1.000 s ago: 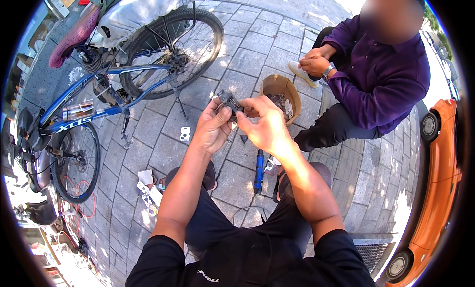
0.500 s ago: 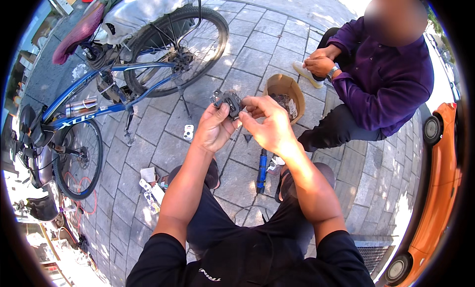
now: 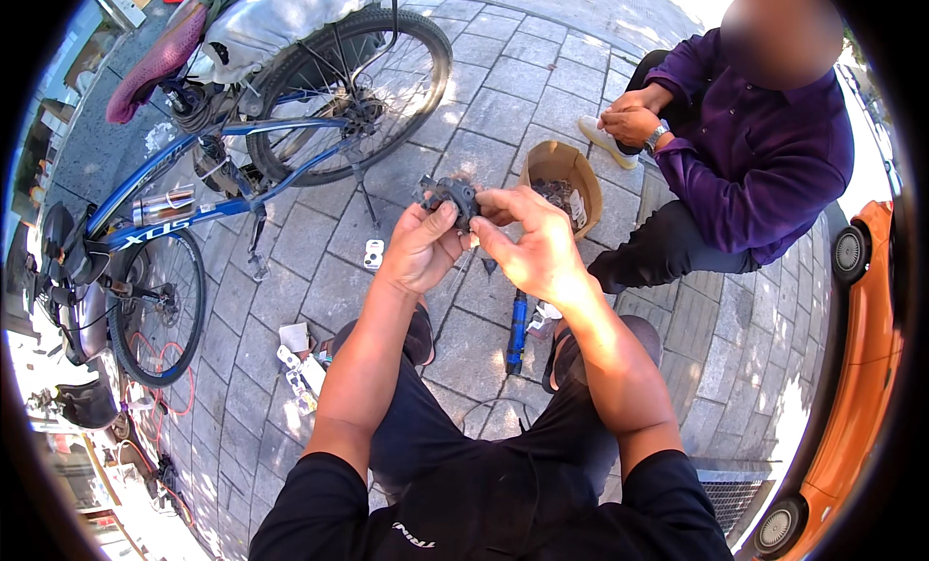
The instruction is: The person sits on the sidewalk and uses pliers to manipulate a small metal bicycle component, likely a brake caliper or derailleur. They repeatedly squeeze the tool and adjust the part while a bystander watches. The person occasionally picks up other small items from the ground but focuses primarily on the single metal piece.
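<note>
My left hand (image 3: 421, 246) holds a dark metal part (image 3: 447, 201), which looks like a brake caliper, with the thumb pressed on its front. My right hand (image 3: 532, 246) has its curled fingers at the part's right side; the thumb and fingertips pinch it there. Just beyond my right hand stands an open cardboard box (image 3: 592, 211) with small scrap-like items inside. Below my hands, a blue cylindrical tool (image 3: 517, 338) is on the paving between my feet. Small white packages (image 3: 300, 367) are scattered left of my legs.
A blue bicycle (image 3: 131, 198) with a pink saddle (image 3: 145, 77) occupies the left, a red hose (image 3: 155, 348) near its front wheel. A person in purple (image 3: 735, 174) squats at right, hands (image 3: 634, 125) together. An orange car (image 3: 856, 348) curves along the right rim.
The dark part has turned slightly in my fingers, with my hands staying close together around it. The surroundings have shifted slightly right in the view.
</note>
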Motion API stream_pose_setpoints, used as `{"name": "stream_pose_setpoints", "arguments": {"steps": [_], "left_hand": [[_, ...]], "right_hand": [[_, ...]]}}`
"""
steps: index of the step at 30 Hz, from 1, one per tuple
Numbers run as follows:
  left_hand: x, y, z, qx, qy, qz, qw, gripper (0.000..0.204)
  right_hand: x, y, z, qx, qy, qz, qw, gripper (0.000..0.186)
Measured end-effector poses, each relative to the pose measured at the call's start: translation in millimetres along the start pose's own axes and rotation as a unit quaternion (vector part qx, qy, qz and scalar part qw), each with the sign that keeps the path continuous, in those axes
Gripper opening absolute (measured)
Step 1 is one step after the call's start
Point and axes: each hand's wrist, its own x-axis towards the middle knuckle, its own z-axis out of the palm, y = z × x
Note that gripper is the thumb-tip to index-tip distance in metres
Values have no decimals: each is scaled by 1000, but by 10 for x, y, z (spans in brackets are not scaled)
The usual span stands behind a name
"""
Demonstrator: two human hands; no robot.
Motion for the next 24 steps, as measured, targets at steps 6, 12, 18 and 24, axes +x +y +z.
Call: {"name": "stream_pose_setpoints", "arguments": {"steps": [6,12,18,24], "left_hand": [[-5,-32,-161,-18,-19,1,1000,54],[0,-76,-146,-17,-14,32,999,47],[25,-124,-23,46,35,40,997,37],[29,-182,-97,86,80,41,992,33]], "right_hand": [[-1,-75,-8,-10,-11,-10,1000,34],[7,-89,-5,-7,-18,-8,1000,33],[-17,48,16,-35,-13,20,999,36],[-64,266,73,39,-11,128,991,29]]}}
